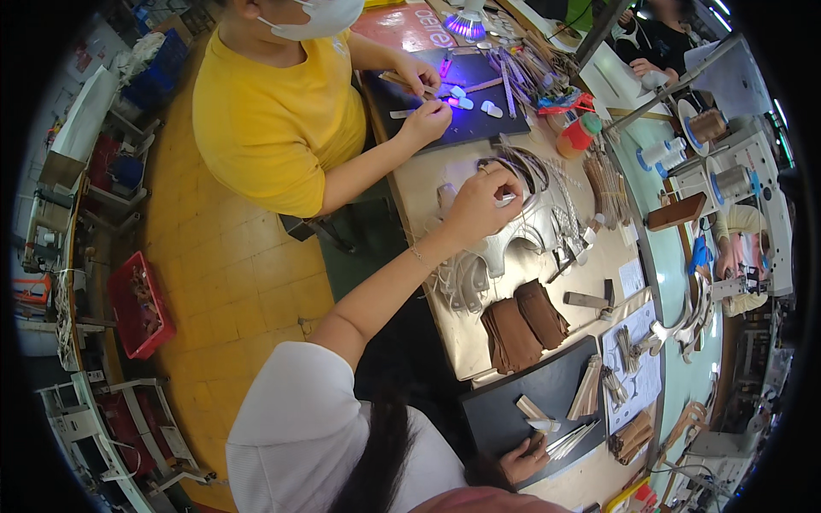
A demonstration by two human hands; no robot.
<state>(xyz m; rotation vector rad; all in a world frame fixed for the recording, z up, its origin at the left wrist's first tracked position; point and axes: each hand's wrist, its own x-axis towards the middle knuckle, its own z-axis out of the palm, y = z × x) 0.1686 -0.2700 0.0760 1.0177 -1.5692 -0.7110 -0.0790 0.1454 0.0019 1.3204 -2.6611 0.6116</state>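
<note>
My left hand (pixel 487 203) reaches across the bench with its fingers curled closed. A small pale piece shows at the fingertips, too small to name. Grey, curved leather-like pieces (pixel 522 244) lie under and beside this hand. Nearer my body, my right hand (pixel 523 462) rests at the edge of a black mat (pixel 492 419), its fingers bent closed. By its fingertips is a small whitish flat piece (pixel 544 425); what the fingers grip is partly hidden. A short tan strip (pixel 528 407) and several thin white strips (pixel 571 440) lie on the mat.
Stacks of brown leather pieces (pixel 522 327) and a hammer (pixel 590 299) lie between my hands. A co-worker in a yellow shirt (pixel 256 120) handles strips under a lit lamp (pixel 466 24). Bundled strips, a red-capped jar (pixel 579 135) and sewing machines with thread spools (pixel 708 126) stand beyond.
</note>
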